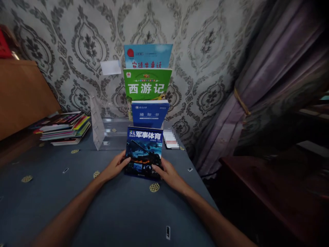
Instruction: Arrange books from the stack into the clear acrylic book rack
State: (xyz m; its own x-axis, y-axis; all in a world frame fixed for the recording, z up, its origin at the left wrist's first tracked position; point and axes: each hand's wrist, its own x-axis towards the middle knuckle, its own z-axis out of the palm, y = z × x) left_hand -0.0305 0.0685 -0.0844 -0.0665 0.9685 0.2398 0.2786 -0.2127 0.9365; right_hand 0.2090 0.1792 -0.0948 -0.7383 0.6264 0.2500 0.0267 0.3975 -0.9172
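Between my two hands is a dark blue book with a tank on its cover, tilted back in front of a stand. My left hand grips its left edge, thumb on the cover. On the opposite edge, my right hand holds it the same way. Behind it, a blue booklet, a green book and a light blue book rise in steps. They stand at the right end of a clear tiered stand. The lower front of the stand behind the held book is hidden.
A pile of books lies on the table at left, beside a brown wooden panel. Right of the stand is a partly blurred white item. A tied purple curtain hangs past the table's right edge, near a dark red surface.
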